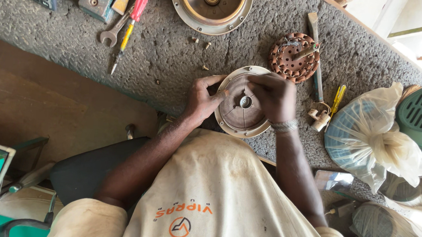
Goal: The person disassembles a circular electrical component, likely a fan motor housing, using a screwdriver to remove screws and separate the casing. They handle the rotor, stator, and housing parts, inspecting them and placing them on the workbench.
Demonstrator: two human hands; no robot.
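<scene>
Both hands grip one round, cream-rimmed metal motor cover with a brown inner face (243, 108), held at the near edge of the grey textured mat (175, 59): the left hand (203, 96) curls its fingers around the cover's left rim, and the right hand (272, 95) is closed over its top right part, fingertips pressing near the central hub. Whether those fingertips pinch some small part I cannot tell. Since the cover sits partly past the bench edge, above the lap, a slipping grip would likely drop it. Four small loose screws (205, 67) lie on the mat just beyond the left hand, and a careless knuckle could scatter them. Well beyond both hands lies one second, larger cream cover (211, 8); just beyond the right hand, one copper-wound stator (293, 58). Far beyond the left hand lie one open-ended spanner (112, 35) and one red-and-yellow screwdriver (131, 25).
</scene>
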